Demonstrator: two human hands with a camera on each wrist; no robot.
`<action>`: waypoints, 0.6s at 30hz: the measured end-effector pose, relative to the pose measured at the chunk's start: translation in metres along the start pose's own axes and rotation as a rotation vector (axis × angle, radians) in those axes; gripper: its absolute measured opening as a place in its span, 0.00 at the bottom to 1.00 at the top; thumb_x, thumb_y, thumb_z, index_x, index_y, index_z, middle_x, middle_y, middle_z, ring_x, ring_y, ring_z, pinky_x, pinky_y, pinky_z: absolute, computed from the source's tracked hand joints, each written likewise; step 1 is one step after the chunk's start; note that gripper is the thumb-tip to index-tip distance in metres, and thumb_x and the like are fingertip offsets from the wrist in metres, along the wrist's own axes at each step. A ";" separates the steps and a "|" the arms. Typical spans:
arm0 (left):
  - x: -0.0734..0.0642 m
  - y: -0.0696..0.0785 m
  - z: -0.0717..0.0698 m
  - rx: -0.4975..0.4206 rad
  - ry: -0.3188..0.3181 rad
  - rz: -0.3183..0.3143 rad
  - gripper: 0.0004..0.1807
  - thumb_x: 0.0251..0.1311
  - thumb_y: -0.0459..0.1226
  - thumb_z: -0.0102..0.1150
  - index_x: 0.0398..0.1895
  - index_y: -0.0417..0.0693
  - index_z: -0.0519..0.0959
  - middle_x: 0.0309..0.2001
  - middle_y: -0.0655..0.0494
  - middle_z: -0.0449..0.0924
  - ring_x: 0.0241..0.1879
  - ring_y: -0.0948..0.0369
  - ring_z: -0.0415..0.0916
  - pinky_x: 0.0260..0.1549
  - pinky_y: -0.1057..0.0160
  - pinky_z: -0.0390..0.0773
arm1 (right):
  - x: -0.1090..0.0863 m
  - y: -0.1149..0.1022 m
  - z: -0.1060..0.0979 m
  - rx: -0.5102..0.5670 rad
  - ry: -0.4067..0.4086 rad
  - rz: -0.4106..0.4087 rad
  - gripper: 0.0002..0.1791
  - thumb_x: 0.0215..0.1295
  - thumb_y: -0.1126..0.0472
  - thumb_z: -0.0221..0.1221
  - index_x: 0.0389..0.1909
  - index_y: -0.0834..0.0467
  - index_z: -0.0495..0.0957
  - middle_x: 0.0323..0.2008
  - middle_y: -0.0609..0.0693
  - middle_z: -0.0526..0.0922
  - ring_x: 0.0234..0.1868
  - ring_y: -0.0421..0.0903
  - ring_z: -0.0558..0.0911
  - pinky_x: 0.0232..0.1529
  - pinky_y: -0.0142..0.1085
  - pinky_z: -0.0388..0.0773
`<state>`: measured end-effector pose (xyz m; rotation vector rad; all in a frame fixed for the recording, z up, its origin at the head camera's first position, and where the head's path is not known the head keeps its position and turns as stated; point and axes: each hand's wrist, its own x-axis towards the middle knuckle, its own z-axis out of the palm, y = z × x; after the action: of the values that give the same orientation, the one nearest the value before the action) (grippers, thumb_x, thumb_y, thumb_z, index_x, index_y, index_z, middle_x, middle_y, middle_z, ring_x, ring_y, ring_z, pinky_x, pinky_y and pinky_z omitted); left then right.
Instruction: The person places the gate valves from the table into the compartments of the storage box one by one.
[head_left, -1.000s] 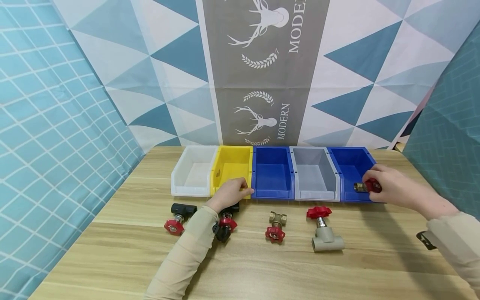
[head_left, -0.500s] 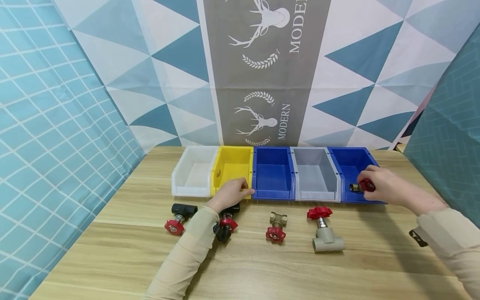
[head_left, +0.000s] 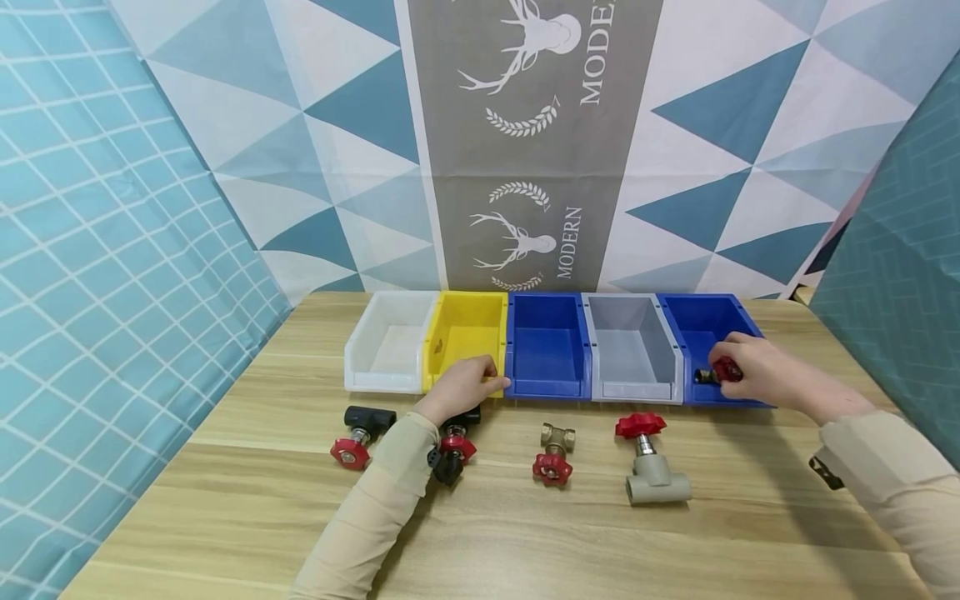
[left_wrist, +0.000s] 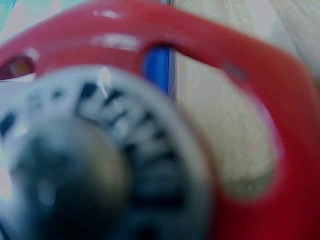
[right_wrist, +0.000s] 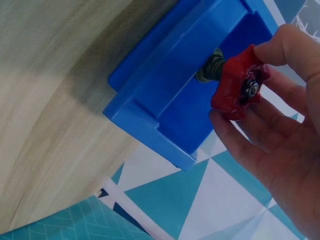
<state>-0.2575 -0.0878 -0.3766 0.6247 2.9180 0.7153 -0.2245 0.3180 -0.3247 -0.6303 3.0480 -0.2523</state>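
Note:
In the head view my right hand grips a valve by its red handwheel, over the front of the far-right blue bin. The valve's brass body points into the bin in the right wrist view. My left hand pinches the front rim of the yellow bin near its right corner. Under the left wrist lies a black valve with a red handwheel, partly hidden by the sleeve. A blurred red handwheel fills the left wrist view.
A white bin, a middle blue bin and a grey bin complete the row. In front lie a black valve, a brass valve and a grey tee valve, each with a red handwheel. Patterned cloth hangs behind.
My right hand has moved slightly left with the brass valve, keeping over the far-right blue bin. The left hand has stayed at the yellow bin.

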 end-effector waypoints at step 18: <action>-0.001 0.002 0.000 0.004 0.004 0.003 0.15 0.59 0.49 0.55 0.28 0.47 0.71 0.20 0.58 0.69 0.21 0.61 0.66 0.24 0.66 0.64 | 0.005 0.006 0.007 0.014 0.006 0.002 0.16 0.46 0.65 0.63 0.38 0.66 0.77 0.34 0.57 0.74 0.32 0.48 0.73 0.34 0.45 0.77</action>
<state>-0.2561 -0.0870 -0.3756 0.6294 2.9239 0.7120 -0.2310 0.3208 -0.3324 -0.6274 3.0497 -0.2762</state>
